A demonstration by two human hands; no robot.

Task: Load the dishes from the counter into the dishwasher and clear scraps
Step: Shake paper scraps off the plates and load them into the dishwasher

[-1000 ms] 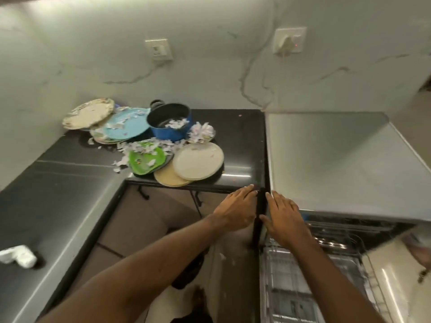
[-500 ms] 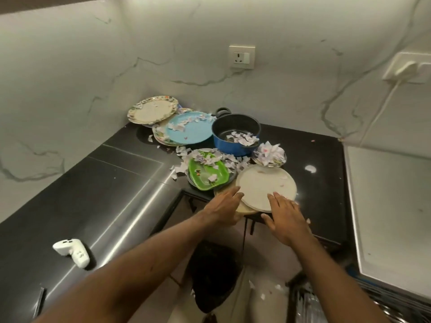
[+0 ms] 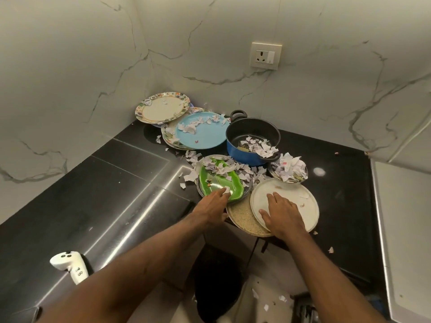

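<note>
Dirty dishes strewn with paper scraps crowd the black counter's (image 3: 121, 183) corner. My left hand (image 3: 213, 205) reaches onto the near rim of the green plate (image 3: 217, 181), its fingertips touching a white scrap (image 3: 226, 190). Flat on the white plate (image 3: 293, 197) lies my right hand (image 3: 282, 216) with its fingers straight. That plate overlaps a tan plate (image 3: 241, 217) at the counter's front edge. Behind them stand a blue pot (image 3: 251, 157) and a glass bowl (image 3: 289, 172), both holding scraps. A light blue plate (image 3: 205, 136) and a patterned plate (image 3: 163, 108) sit farther back.
A white controller (image 3: 70, 264) lies on the counter at the near left. A black bin (image 3: 217, 287) stands on the floor below the counter edge, scraps scattered beside it. The dishwasher's grey top (image 3: 405, 229) is at the right. A wall socket (image 3: 265, 55) is above.
The view has swung left from the dishwasher to the dishes. Both hands moved forward: the left onto the green plate's rim, the right from the white plate's edge onto its surface.
</note>
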